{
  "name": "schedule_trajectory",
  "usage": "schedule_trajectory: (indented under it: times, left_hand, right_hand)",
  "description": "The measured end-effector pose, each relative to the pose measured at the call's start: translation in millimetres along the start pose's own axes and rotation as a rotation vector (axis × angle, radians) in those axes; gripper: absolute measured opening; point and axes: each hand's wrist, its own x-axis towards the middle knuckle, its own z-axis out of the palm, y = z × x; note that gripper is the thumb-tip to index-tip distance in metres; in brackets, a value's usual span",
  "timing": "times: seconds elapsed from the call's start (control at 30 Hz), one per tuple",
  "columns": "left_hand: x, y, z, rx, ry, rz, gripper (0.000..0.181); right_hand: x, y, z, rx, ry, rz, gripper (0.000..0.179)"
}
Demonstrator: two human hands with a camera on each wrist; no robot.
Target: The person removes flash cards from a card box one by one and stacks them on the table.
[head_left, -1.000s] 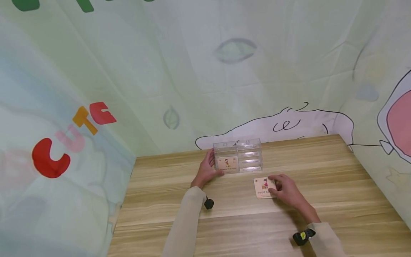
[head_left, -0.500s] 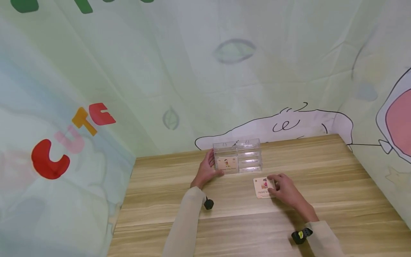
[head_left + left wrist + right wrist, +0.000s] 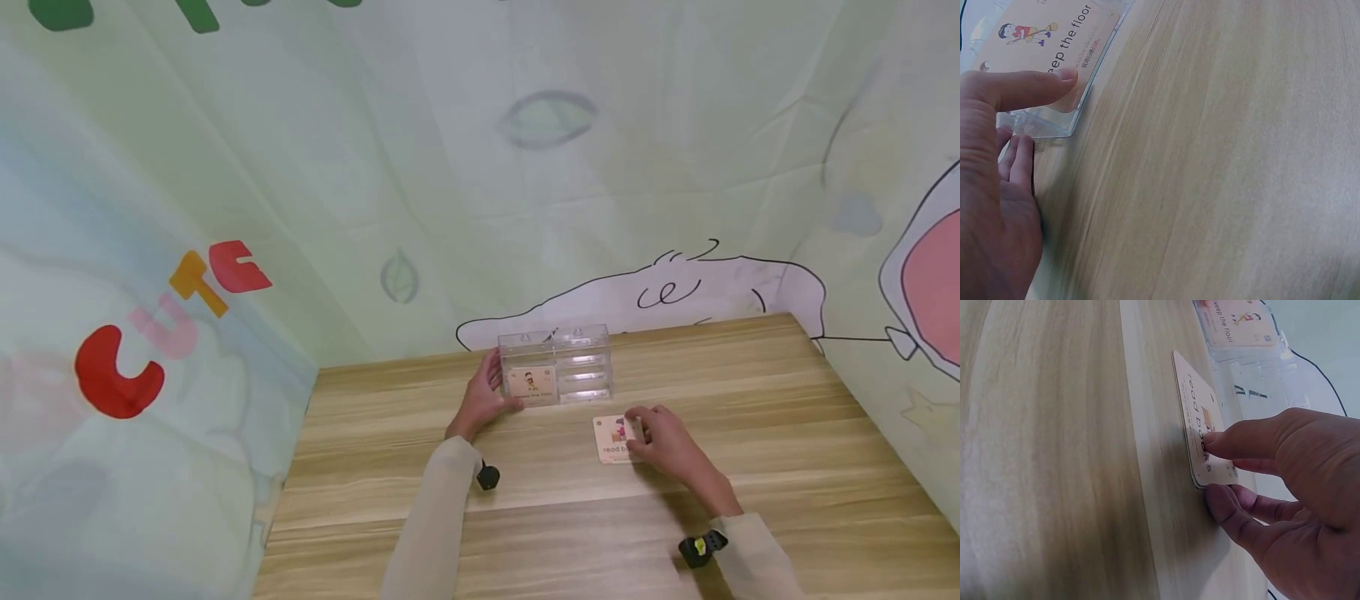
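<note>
A clear plastic box (image 3: 582,362) with two columns stands at the table's back edge. Its lower left compartment holds a "sweep the floor" picture card (image 3: 532,384). My left hand (image 3: 482,400) grips the box's left side; in the left wrist view its thumb (image 3: 1038,89) lies across the front, the other fingers at the side, partly hidden. To the front right of the box, my right hand (image 3: 672,448) pinches the right edge of a "read books" card (image 3: 613,438). From the right wrist, the card (image 3: 1192,419) shows a layered edge; I cannot tell how many cards lie there.
The wooden table (image 3: 555,533) reaches back to a printed cloth backdrop (image 3: 450,167). More cloth with coloured letters hangs at the left. Slotted shelves show in the box's right column (image 3: 585,377). Each wrist wears a small black device.
Almost nothing differs. My right wrist has shifted very slightly left, while both hands keep their hold on the box and the card.
</note>
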Motion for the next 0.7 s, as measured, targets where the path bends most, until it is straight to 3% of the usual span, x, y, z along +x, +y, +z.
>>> schedule_trajectory:
  times: [0.3, 0.7]
  left_hand:
    - [-0.7, 1.8, 0.3, -0.020, -0.004, 0.000, 0.111]
    - [-2.7, 5.1, -0.5, -0.004, -0.008, -0.024, 0.112]
  right_hand:
    - [2.0, -3.4, -1.8, -0.010, -0.025, 0.015, 0.044]
    - [3.7, -1.5, -2.7, -0.030, -0.053, -0.021, 0.034]
